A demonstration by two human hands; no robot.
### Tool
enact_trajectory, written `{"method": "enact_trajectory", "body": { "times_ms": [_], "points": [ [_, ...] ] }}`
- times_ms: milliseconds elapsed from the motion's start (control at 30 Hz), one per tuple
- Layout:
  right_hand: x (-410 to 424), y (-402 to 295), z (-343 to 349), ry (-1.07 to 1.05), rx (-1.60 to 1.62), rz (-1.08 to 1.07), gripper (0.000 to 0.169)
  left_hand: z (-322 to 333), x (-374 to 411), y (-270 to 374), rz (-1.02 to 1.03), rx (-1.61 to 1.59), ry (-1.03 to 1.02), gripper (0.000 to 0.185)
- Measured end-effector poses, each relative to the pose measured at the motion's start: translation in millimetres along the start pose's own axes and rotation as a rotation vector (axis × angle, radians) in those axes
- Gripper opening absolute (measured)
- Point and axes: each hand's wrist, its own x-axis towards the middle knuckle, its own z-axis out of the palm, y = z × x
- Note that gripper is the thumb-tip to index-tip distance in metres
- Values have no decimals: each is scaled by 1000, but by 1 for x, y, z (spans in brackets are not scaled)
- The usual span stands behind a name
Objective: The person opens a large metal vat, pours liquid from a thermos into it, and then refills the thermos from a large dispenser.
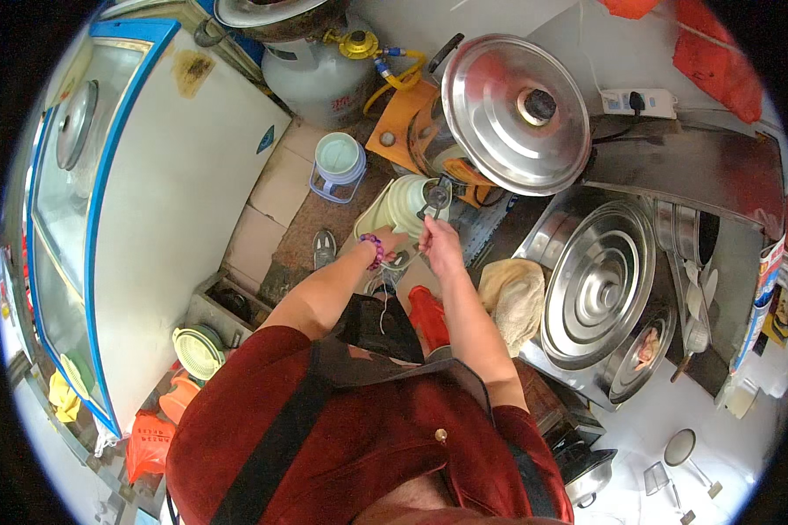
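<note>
Low in front of me is a pale green plastic pitcher-like container (407, 205), and my two hands are at its near side. My right hand (441, 244) has its fingers closed at the lower end of a dark tap-like fitting (437, 194), which overlaps the container's mouth. A bracelet of purple beads circles my left wrist. Beside the container, my left hand (389, 241) reaches downward; its fingertips are partly hidden, and I cannot tell whether they grip anything. Just beyond stands a large steel pot with a shiny domed lid (499, 131).
A gas cylinder (318, 85) with a yellow regulator and hose stands at the back. On the floor is a small blue-handled bucket (338, 164). A white blue-edged cabinet (177, 197) fills the left. To the right are a large steel lid (599, 289) and a cloth (513, 298).
</note>
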Motion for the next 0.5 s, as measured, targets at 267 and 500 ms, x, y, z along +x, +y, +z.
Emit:
{"method": "enact_trajectory", "body": {
  "times_ms": [267, 500],
  "points": [
    [-2, 11, -1, 144, -143, -128, 30, 7, -4, 12, -170, -280, 77, 58],
    [7, 17, -3, 215, -279, -161, 31, 6, -2, 13, -164, -250, 102, 59]
  ]
}}
